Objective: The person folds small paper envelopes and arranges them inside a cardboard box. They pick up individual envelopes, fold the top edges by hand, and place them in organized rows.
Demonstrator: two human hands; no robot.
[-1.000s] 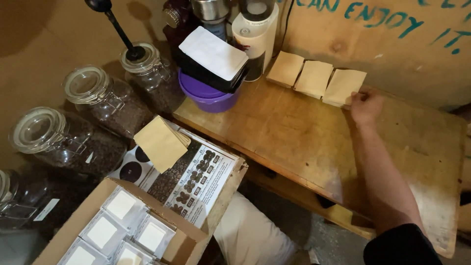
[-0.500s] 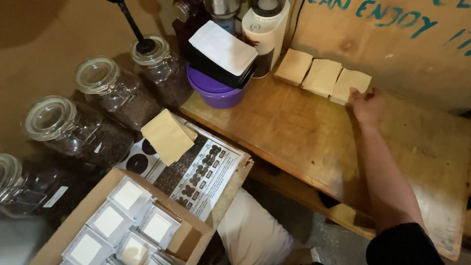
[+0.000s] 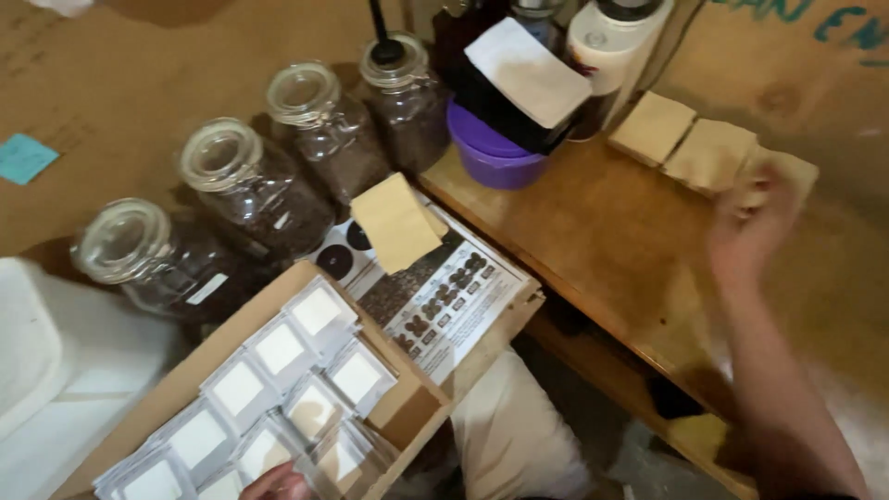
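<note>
The right hand [image 3: 752, 222], blurred, is hovering at the third tan paper pouch [image 3: 782, 176] in the row on the wooden table [image 3: 593, 241]; its grip is unclear. The left hand [image 3: 276, 483] is touching white-labelled packets [image 3: 278, 347] in the cardboard box [image 3: 407, 417], its grip mostly hidden

Three tan pouches [image 3: 708, 153] lie in a row on the table [image 3: 593, 241]. White-labelled packets [image 3: 278, 389] fill a cardboard box [image 3: 407, 412]; a printed chart [image 3: 444, 306] lies beside it.
</note>
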